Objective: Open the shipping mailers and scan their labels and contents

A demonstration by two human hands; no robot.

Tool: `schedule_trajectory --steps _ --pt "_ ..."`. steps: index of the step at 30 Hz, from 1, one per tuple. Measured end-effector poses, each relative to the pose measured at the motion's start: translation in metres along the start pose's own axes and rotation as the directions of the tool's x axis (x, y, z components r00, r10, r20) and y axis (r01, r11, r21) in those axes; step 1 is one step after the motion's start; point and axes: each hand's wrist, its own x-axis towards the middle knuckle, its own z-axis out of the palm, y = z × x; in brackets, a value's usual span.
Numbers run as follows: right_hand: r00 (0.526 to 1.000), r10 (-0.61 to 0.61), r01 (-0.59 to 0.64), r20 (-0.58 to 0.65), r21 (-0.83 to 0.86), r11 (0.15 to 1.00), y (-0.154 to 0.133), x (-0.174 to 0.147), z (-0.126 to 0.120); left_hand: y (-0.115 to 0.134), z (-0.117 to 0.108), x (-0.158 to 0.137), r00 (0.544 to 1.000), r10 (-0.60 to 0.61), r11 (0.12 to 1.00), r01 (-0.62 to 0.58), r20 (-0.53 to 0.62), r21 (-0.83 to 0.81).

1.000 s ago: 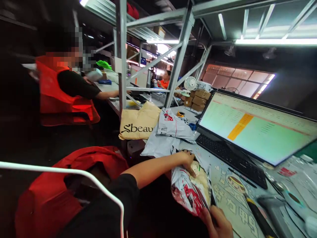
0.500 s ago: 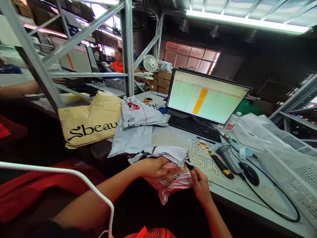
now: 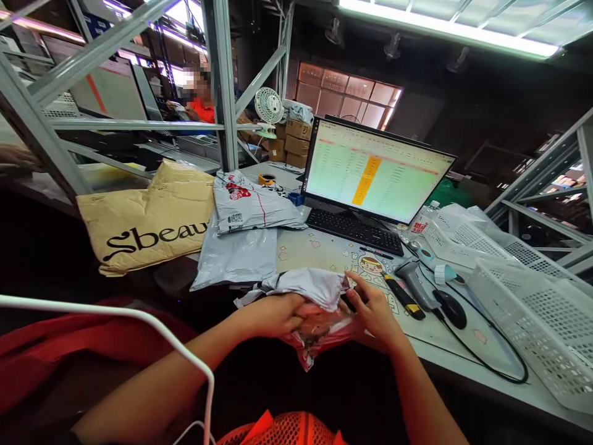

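A torn white plastic mailer bag (image 3: 319, 284) rests at the table's front edge, its mouth gaping toward me. Inside it shows a clear plastic packet (image 3: 319, 321), with reddish and brown contents that I cannot make out. My left hand (image 3: 285, 314) is closed on the packet at the bag's opening, fingertips partly hidden. On the other side, my right hand (image 3: 370, 306) grips the bag's torn right edge between thumb and fingers. A flat grey-white mailer (image 3: 241, 256) lies just behind, under a printed white mailer (image 3: 254, 207).
A yellow padded envelope (image 3: 152, 228) lies at the left. Behind are a monitor (image 3: 375, 173) and keyboard (image 3: 354, 230). To the right lie a utility knife (image 3: 404, 296), a barcode scanner (image 3: 419, 284), a mouse (image 3: 450, 309) and white plastic baskets (image 3: 532, 327). A co-worker (image 3: 201, 99) sits beyond the metal frame.
My right hand has moved up along the bag's right edge, its fingers now over the top. My left hand stays at the packet. The whole view has shifted slightly.
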Motion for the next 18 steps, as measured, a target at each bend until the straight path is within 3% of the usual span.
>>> schedule_trajectory --steps 3,5,6,7,9,12,15,18 --pt "0.982 -0.101 0.085 0.16 0.105 0.991 -0.018 0.002 -0.008 0.01 0.011 -0.009 0.995 0.039 0.995 -0.047 0.087 0.093" --pt "0.975 -0.082 0.048 0.207 0.164 0.985 -0.02 0.001 -0.004 0.02 0.022 -0.014 0.971 0.228 0.959 -0.237 0.072 0.158" --pt "0.979 -0.047 0.008 0.198 0.192 0.981 -0.018 0.001 0.0 0.026 0.028 -0.017 0.934 0.353 0.914 -0.357 0.054 0.192" --pt "0.986 -0.008 -0.029 0.168 0.219 0.975 -0.013 0.0 0.003 0.033 0.033 -0.019 0.874 0.484 0.847 -0.479 0.038 0.231" --pt "0.995 0.055 -0.074 0.078 0.26 0.963 -0.001 0.001 0.006 0.046 0.039 -0.025 0.707 0.707 0.671 -0.668 -0.006 0.322" --pt "0.984 0.123 -0.079 -0.127 0.302 0.95 0.017 -0.003 -0.007 0.06 0.037 -0.03 0.47 0.864 0.499 -0.745 -0.181 0.443" --pt "0.883 0.182 -0.059 -0.433 0.281 0.958 0.022 -0.018 -0.035 0.064 0.033 -0.027 0.339 0.877 0.472 -0.742 -0.341 0.476" --pt "0.776 0.118 -0.007 -0.62 0.178 0.984 0.012 -0.03 -0.062 0.066 0.038 -0.02 0.24 0.909 0.385 -0.798 -0.342 0.463"
